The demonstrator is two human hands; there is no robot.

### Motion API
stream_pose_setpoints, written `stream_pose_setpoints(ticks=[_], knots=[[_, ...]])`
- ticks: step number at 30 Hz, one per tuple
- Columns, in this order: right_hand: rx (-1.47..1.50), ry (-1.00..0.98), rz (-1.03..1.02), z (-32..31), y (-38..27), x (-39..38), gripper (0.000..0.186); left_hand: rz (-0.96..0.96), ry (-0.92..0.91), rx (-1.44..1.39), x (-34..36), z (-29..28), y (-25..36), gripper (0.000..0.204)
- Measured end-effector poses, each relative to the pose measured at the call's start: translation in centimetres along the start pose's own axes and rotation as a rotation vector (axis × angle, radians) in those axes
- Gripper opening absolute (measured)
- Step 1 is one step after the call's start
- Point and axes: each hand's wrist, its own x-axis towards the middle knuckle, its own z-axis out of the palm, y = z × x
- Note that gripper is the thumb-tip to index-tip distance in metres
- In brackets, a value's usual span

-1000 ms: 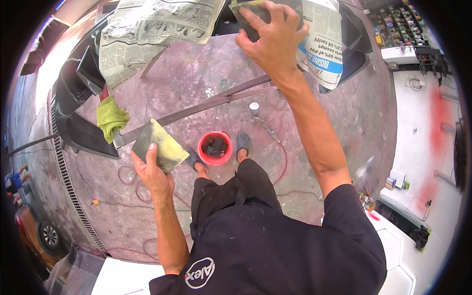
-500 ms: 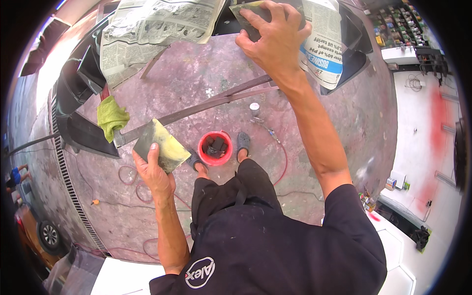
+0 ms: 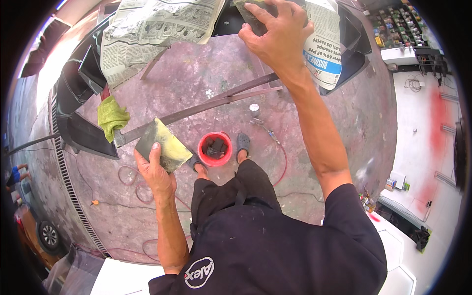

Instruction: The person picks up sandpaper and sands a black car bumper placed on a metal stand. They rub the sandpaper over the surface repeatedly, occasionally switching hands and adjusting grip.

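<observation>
My left hand (image 3: 156, 173) holds a flat square board (image 3: 162, 145) smeared with yellowish filler, low at my left side. My right hand (image 3: 279, 30) is stretched far forward and presses a dark grey sanding pad (image 3: 249, 14) against a black car panel (image 3: 351, 59) partly masked with newspaper (image 3: 157, 27). A red bucket (image 3: 215, 149) with dark pieces in it stands on the floor between my feet.
A yellow-green rag (image 3: 112, 115) hangs on a metal stand bar (image 3: 206, 105). A small white tin (image 3: 254, 109) sits on the stained concrete floor. Red hose (image 3: 142, 191) loops by my feet. A white car body (image 3: 393, 255) lies at right.
My right hand has shifted slightly on the pad at the panel. The left hand with the board has barely moved.
</observation>
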Motion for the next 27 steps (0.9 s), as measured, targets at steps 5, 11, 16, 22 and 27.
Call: stream_pose_setpoints(ticks=[5, 11, 16, 22, 27], knots=[[-0.009, -0.036, -0.017, 0.2, 0.3, -0.1, 0.046, -0.011, -0.012, -0.013, -0.1, 0.2, 0.2, 0.03], [0.08, 0.027, 0.005, 0.2, 0.9, 0.2, 0.041, -0.004, -0.01, 0.01, -0.2, 0.7, 0.2, 0.032], [0.095, -0.004, 0.043, -1.7, 0.4, -3.0, 0.048, -0.028, -0.052, 0.037, -0.6, 1.1, -0.9, 0.037], [1.253, -0.421, 0.276, -8.1, -5.0, -16.0, 0.055, -0.319, -0.093, -0.119, -1.4, 5.1, -3.2, 0.036], [1.287, -0.58, 0.438, -9.6, -5.2, -22.8, 0.057, -0.497, -0.136, -0.108, -2.9, 8.5, -3.5, 0.04]])
